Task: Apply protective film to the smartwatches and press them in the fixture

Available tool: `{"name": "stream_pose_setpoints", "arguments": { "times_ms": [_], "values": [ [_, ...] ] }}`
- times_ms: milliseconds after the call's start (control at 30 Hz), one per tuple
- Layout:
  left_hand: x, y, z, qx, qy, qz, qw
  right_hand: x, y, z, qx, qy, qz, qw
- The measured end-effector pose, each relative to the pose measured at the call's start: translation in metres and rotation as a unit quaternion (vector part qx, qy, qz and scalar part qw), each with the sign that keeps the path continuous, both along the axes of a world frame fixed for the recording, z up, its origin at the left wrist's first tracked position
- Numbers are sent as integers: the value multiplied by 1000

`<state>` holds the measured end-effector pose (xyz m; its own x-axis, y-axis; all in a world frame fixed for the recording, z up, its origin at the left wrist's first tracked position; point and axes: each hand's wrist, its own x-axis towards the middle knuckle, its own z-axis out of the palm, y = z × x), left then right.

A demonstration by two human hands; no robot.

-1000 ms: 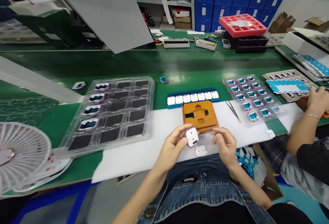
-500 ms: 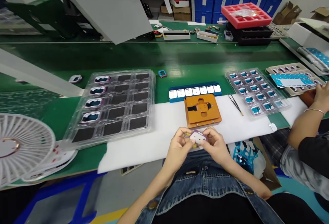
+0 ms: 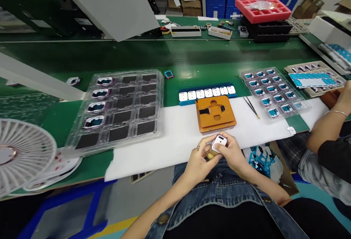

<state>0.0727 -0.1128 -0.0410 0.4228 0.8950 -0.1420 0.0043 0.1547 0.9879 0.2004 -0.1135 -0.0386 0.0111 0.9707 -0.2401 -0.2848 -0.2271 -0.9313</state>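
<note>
Between my two hands, over the near edge of the white foam sheet (image 3: 148, 151), is a small white plate with rounded corners and a purple rim (image 3: 219, 143), like a watch case. My left hand (image 3: 201, 158) is closed round its left side, with a yellow fingertip cover on one finger. My right hand (image 3: 233, 153) grips the right side, thumb pressed on the white face. Just beyond my hands an orange fixture block (image 3: 216, 122) with a black strap rests on the foam. Behind it lies a blue strip carrying several white plates (image 3: 208, 93).
At left stands a clear tray (image 3: 161, 103) with several cases; a smaller filled tray (image 3: 297, 103) is at right, beside black tweezers (image 3: 251, 108). A white fan (image 3: 26, 158) occupies the left edge. A co-worker's arm (image 3: 329, 125) reaches in at right.
The watch case has been turned and tilted in my hands, its white face now showing a dark slot. My right thumb has moved onto the face, and my left hand has shifted right.
</note>
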Motion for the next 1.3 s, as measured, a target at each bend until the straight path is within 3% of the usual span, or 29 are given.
{"name": "stream_pose_setpoints", "arguments": {
  "times_ms": [300,567,767,1100,1200,1300],
  "values": [
    [-1,1,-5,37,22,-7,999,1,1,1,5,-19,-3,1000],
    [-5,3,-8,120,61,-8,991,-4,-1,2,0,-45,-53,998],
    [-8,2,-12,143,78,-22,986,-1,-1,2,41,-83,-52,994],
    [-7,6,-5,233,80,-45,968,6,-1,-2,92,-132,-85,983],
    [-11,9,-4,185,54,-9,981,12,1,-2,78,-107,-74,988],
    [-17,14,-4,70,-19,8,997,17,1,-2,31,-56,-1,998]
  ]
}}
